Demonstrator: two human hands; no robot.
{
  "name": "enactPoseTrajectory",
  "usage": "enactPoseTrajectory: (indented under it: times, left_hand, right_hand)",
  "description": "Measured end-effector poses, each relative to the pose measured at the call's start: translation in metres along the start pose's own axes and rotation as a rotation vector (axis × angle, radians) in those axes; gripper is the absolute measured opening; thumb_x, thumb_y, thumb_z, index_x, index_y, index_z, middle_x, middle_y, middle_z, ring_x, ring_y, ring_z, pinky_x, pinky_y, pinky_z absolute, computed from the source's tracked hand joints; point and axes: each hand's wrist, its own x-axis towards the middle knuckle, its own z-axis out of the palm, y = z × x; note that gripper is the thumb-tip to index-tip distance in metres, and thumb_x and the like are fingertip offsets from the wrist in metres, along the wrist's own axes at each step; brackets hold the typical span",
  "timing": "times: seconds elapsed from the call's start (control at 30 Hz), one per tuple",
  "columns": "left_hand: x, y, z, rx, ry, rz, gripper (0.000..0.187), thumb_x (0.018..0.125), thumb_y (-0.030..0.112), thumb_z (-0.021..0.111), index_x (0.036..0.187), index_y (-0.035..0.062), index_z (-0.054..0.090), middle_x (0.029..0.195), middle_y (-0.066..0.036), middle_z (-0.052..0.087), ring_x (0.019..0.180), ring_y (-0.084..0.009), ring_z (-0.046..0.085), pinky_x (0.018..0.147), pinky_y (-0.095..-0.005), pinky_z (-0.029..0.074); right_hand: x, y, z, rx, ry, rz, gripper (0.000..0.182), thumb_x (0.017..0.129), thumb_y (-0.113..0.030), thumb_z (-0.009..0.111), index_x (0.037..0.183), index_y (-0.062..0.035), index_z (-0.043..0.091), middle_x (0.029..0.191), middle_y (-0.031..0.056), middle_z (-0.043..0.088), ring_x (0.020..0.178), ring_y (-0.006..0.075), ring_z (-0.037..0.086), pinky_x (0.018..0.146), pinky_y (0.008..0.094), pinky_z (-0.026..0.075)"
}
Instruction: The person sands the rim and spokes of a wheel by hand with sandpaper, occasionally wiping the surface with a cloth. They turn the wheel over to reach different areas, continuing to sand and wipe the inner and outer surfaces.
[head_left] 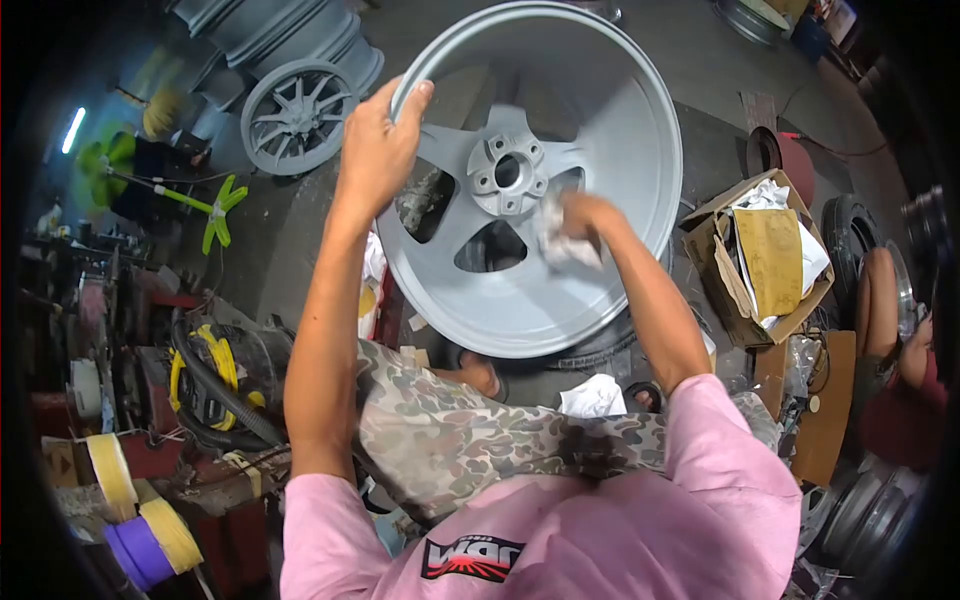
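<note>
A large grey wheel rim (610, 300), its open barrel facing me, stands tilted in front of my body. At its upper left edge, my left hand (385, 135) is wrapped round the lip, with the thumb on the inner side. Inside the rim, right of and below the centre hub (508, 175), my right hand (585, 220) is closed on a crumpled white cloth or paper (562, 240) that touches the inner face near the spokes. Motion blurs the right hand and the white wad.
Grey rims (300, 118) are piled at the upper left. To the right are a cardboard box (765, 260) with papers, a tyre (850, 235) and another person's arm (878, 300). Tape rolls (112, 475) and a yellow hose (215, 365) lie at left. White paper (593, 397) is below the rim.
</note>
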Motion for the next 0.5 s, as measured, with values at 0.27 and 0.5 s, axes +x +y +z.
enactPoseTrajectory:
  times: [0.27,0.5]
  left_hand:
    - [0.004,0.005,0.002,0.018,-0.007,-0.002,0.041,0.102,0.036,0.061,0.117,-0.0010,0.071,0.065,-0.010,0.057,0.063,-0.0169,0.052,0.064,-0.0350,0.046]
    - [-0.001,0.011,-0.003,0.041,-0.018,-0.052,0.041,0.101,0.034,0.063,0.122,-0.0006,0.071,0.070,-0.011,0.062,0.067,-0.0172,0.056,0.068,-0.0348,0.048]
  right_hand:
    - [-0.058,0.027,-0.052,0.397,1.078,0.100,0.055,0.090,-0.032,0.073,0.130,0.0024,0.058,0.115,0.0304,0.066,0.111,0.0443,0.063,0.095,0.0509,0.051]
    - [-0.004,0.024,-0.006,0.335,1.247,0.179,0.034,0.087,-0.023,0.071,0.109,0.0022,0.062,0.109,0.0266,0.061,0.103,0.0409,0.061,0.091,0.0522,0.049]
